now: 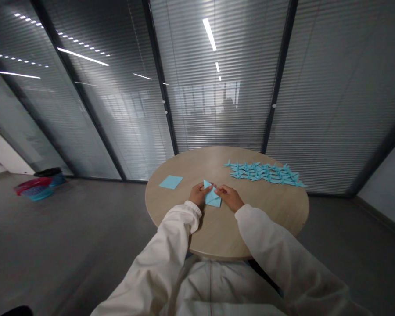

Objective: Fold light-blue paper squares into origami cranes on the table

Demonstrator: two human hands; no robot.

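Note:
A partly folded sheet of light blue origami paper (213, 201) is held over the middle of the round table, its pointed tip facing away from me. My left hand (198, 193) grips its left edge, thumb on top. On the other side my right hand (229, 196) pinches the right edge near a fold. Some of the fingertips are hidden behind the paper. Flat on the table to the left lies a blue paper square (171, 182). Rows of folded blue paper cranes (266, 172) are laid close together at the back right.
The round wooden table (224, 239) stands right in front of me. Behind it rises a glass partition with blinds (217, 118). On the floor at the far left are a blue basket with a red rim (36, 188) and a dark-lined bin (54, 176).

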